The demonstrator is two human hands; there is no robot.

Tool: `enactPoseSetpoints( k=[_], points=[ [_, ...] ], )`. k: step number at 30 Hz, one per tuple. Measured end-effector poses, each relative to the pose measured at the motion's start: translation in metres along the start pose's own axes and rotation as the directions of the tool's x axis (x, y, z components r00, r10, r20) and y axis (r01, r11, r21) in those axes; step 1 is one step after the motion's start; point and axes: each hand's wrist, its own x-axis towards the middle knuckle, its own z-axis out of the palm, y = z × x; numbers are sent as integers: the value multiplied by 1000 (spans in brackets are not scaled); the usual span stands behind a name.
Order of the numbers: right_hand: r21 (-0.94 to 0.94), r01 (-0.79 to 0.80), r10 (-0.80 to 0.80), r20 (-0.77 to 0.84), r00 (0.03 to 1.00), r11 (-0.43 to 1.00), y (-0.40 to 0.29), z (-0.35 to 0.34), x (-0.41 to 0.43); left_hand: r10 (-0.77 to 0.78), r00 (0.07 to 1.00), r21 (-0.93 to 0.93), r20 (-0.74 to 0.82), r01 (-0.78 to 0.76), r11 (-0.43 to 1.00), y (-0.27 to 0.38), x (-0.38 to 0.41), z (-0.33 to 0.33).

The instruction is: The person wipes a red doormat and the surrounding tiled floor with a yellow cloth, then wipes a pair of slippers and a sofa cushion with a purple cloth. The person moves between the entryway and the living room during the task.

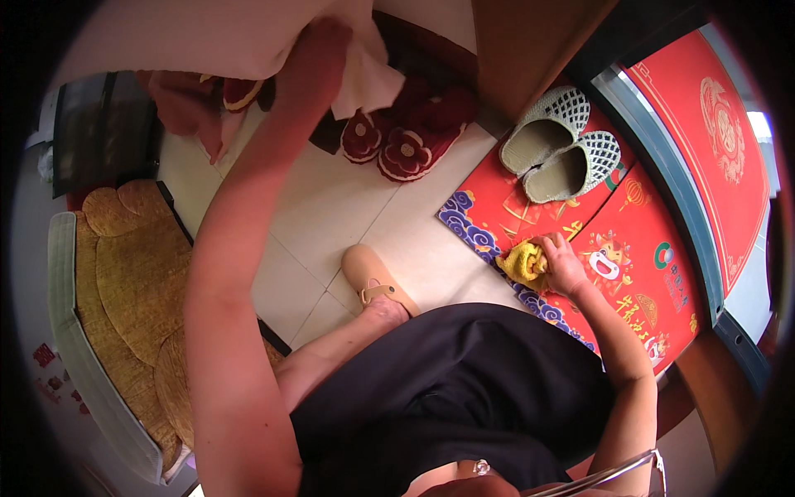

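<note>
My left hand point(318, 53) is raised at the top of the view, its fingers gathering the edge of a pale cloth point(205, 37). Folds of the cloth hide most of those fingers. Low on the right, my right hand point(564, 266) grips a crumpled yellow cloth point(523, 264) just above a red printed mat point(612, 261). Under the raised cloth's edge stand dark red slippers point(407, 149) with flower trim. More red footwear point(241, 93) shows further left, partly covered.
A pair of woven grey-white slippers point(562, 146) rests on the mat. Beyond it is a blue-framed door point(674, 174) with a red panel. A brown cabinet side point(528, 50) rises at the top. To the left stands a brown cushioned sofa point(143, 267). My foot in a tan clog point(372, 273) is on the tiles.
</note>
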Motion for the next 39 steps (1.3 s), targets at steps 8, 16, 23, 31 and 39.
enactPoseSetpoints(
  k=[8, 16, 23, 31, 39],
  points=[
    [25, -2, 2, 15, 1000, 1000, 3, 1, 4, -329, 913, -552, -239, 152, 820, -46, 13, -8],
    [11, -14, 14, -2, 1000, 1000, 0, -1, 2, 2, 947, -474, -322, -164, 865, 2, -5, -1],
    [-14, 0, -1, -57, 998, 1000, -6, -1, -4, 242, 969, -512, 57, -180, 840, 39, -56, 19],
    [180, 241, -165, -358, 919, 954, -108, -33, 43, 530, 524, -559, 666, 822, -110, 134, -209, 61],
    [263, 383, -383, -52, 922, 885, -120, 6, 36, 141, 721, -655, 679, 681, -327, 231, -219, 32]
  ],
)
